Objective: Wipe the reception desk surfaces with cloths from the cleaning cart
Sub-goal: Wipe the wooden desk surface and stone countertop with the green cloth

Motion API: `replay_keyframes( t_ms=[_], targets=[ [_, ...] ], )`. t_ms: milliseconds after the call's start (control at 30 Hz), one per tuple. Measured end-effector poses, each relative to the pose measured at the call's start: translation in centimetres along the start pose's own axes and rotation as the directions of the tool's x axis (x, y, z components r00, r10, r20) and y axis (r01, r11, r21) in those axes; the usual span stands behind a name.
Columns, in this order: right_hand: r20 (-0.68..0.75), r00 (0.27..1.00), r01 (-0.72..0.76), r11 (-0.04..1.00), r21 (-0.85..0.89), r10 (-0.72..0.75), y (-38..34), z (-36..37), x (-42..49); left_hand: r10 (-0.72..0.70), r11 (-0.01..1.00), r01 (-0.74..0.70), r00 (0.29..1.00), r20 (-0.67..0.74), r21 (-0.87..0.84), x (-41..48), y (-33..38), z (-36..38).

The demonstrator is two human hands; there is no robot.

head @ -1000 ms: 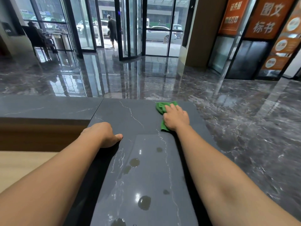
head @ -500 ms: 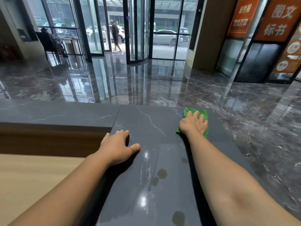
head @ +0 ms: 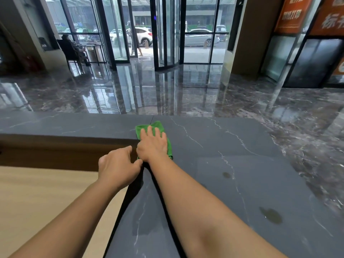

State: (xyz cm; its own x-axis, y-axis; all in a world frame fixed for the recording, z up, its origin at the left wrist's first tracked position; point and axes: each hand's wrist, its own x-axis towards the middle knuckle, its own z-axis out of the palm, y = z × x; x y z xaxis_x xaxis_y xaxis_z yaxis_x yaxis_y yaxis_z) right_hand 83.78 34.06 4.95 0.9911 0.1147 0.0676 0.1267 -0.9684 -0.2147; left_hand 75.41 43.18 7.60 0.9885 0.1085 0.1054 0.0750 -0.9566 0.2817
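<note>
A green cloth (head: 158, 126) lies flat on the dark grey marble reception desk top (head: 232, 164), at the inner corner where the two slabs meet. My right hand (head: 152, 144) presses down on it with fingers spread straight; most of the cloth is hidden under the palm. My left hand (head: 117, 164) rests on the desk's inner edge just left of my right wrist, fingers loosely bent over the edge, holding nothing. The cleaning cart is out of view.
Wet spots (head: 271, 215) dot the desk top to the right. A lower light wood counter (head: 37, 192) lies at the left, below a brown wood panel (head: 55, 153). Beyond the desk are a glossy marble floor (head: 167, 90), glass doors and a seated person (head: 72, 47).
My right hand slid the green cloth left across the desk top, from the right edge to the inner corner. My left hand stayed on the inner edge, now close to the right wrist.
</note>
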Motion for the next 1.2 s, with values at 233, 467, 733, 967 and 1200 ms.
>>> replay_keyframes(
  t_ms=[233, 467, 733, 967, 1200],
  targets=[
    [-0.002, 0.999, 0.042, 0.999, -0.001, -0.042, 6.9, -1.5, -0.6, 0.134, 0.991, -0.134, 0.991, 0.017, 0.029, -0.6, 3.3, 0.2],
    [-0.057, 0.975, -0.216, 0.976, -0.039, 0.214, 18.2, -4.4, -4.4, 0.255, 0.967, -0.256, 0.955, 0.153, -0.011, -2.2, 5.9, 1.2],
    [-0.088, 0.882, -0.469, 0.878, -0.092, 0.462, 25.6, -6.6, -12.3, 0.337, 0.938, -0.346, 0.914, 0.225, -0.002, -5.2, 6.8, 0.0],
    [-0.076, 0.755, -0.654, 0.755, -0.038, 0.651, 23.2, -6.5, -14.4, 0.334, 0.909, -0.399, 0.867, 0.369, 0.117, -6.9, 5.6, -0.3],
    [-0.092, 0.811, -0.579, 0.815, 0.01, 0.577, 14.1, -4.2, -13.0, 0.361, 0.874, -0.454, 0.845, 0.395, 0.172, -7.4, 5.3, -0.1]
  ],
)
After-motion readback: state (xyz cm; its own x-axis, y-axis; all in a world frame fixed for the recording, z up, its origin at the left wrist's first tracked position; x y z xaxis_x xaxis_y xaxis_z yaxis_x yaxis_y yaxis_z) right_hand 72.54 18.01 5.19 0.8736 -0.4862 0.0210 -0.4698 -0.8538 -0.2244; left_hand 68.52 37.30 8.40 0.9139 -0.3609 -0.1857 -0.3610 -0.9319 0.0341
